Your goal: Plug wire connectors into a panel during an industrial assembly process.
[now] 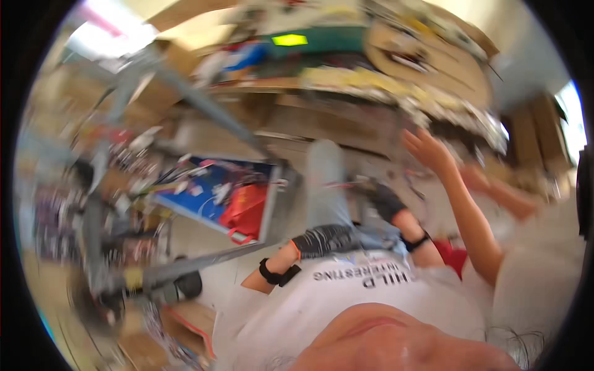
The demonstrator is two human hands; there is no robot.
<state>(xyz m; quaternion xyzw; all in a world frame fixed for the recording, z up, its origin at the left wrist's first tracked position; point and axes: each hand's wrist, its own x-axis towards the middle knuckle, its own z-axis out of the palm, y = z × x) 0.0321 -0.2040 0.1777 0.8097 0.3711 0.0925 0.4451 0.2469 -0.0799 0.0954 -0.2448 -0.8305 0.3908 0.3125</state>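
My left hand, in a dark patterned glove, rests low in front of my white shirt, close to my light blue trouser leg. Its fingers blend into the cloth and cannot be made out. Further forward and to the right is my right hand, in a dark grey glove, beside the same leg. Motion smears its fingers, and a thin blurred strip shows near their tips. Whether either hand holds anything is hidden. Black bands circle both my forearms.
On the right, a co-worker's bare hand reaches toward a cluttered workbench. To the left stands a grey metal frame. A blue tray holds a red bag and scraps. Cardboard boxes stand far right.
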